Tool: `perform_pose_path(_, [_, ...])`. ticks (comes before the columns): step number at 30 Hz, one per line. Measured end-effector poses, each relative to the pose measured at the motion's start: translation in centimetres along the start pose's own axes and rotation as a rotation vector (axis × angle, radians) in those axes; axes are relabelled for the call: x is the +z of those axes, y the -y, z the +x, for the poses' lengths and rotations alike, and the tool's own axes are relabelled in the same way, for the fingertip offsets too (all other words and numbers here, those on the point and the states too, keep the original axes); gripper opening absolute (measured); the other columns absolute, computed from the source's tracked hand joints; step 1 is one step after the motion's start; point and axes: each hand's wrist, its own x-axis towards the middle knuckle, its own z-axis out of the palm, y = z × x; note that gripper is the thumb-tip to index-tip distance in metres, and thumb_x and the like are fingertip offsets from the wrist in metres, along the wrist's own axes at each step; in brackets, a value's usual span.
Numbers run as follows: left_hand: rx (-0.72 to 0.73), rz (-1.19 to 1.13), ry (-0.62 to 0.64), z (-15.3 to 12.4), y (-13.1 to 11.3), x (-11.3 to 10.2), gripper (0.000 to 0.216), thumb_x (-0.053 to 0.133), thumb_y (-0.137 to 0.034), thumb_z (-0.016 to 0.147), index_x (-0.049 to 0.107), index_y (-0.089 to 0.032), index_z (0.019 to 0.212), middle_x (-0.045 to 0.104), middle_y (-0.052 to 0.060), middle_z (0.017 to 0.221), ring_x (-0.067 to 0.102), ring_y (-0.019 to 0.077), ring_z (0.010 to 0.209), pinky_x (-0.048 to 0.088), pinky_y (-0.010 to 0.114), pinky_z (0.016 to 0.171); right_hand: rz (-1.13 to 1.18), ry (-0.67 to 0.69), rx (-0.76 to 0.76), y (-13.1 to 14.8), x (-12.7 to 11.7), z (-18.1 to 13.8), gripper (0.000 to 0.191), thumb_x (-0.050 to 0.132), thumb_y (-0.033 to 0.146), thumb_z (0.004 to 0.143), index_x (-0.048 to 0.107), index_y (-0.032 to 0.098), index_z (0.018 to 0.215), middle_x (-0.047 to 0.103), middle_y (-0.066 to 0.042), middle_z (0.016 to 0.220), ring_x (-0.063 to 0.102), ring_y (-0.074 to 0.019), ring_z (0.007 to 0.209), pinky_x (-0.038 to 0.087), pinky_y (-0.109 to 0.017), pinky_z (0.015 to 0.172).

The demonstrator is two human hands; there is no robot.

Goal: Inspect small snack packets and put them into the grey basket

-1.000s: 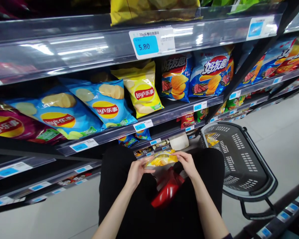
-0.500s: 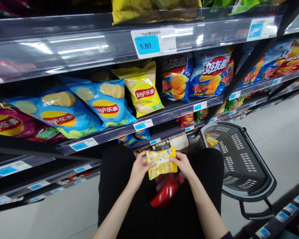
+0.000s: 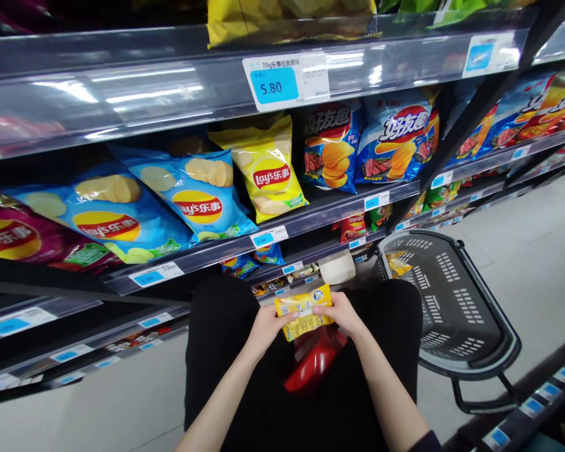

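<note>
I hold a small yellow snack packet [image 3: 304, 310] in both hands over my lap, its printed back side facing up. My left hand [image 3: 263, 326] pinches its left edge and my right hand [image 3: 343, 312] grips its right edge. Both hands are closed on it. A red object [image 3: 314, 363] lies on my black-clad knees just below the packet, partly hidden by it.
A dark grey shopping basket [image 3: 456, 314] stands on the floor to my right with a yellow packet [image 3: 398, 263] inside. Shelves ahead carry blue [image 3: 193, 194] and yellow [image 3: 270, 172] crisp bags, with price labels [image 3: 277, 85] on the rails. Pale floor lies at right.
The packet has been turned over from its picture side to its printed back, then tilted a little flatter. Both hands stayed on it.
</note>
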Motion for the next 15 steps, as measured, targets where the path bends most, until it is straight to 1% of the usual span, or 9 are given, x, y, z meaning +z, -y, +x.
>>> perform_pose_path(5, [-0.003,0.009,0.046,0.0,0.0,-0.2,0.031,0.085,-0.026,0.05,0.077,-0.012,0.076,0.077,0.006,0.078,0.07,0.0301,0.079,0.053,0.041,0.082,-0.004,0.01,0.014,0.0,-0.5,0.0,0.039,0.086,0.04,0.05,0.074,0.013,0.076,0.072,-0.003,0.068,0.067,-0.0217,0.065,0.052,-0.036,0.07])
perform_pose_path(11, [-0.038,-0.042,0.163,-0.1,0.0,-0.8,0.033,0.085,-0.031,0.052,0.076,-0.011,0.076,0.076,0.008,0.075,0.07,0.0306,0.081,0.054,0.041,0.08,0.017,0.052,0.015,0.2,-0.8,-0.4,0.045,0.078,0.054,0.059,0.075,0.013,0.078,0.073,-0.004,0.069,0.068,-0.0236,0.066,0.052,-0.038,0.071])
perform_pose_path(15, [-0.07,-0.088,0.224,-0.3,0.0,-1.1,0.04,0.084,-0.036,0.055,0.075,-0.01,0.083,0.076,0.01,0.082,0.07,0.0306,0.083,0.055,0.04,0.078,0.046,0.061,0.02,0.1,-1.0,-0.4,0.049,0.074,0.059,0.062,0.075,0.013,0.079,0.073,-0.006,0.071,0.068,-0.0227,0.066,0.052,-0.038,0.072])
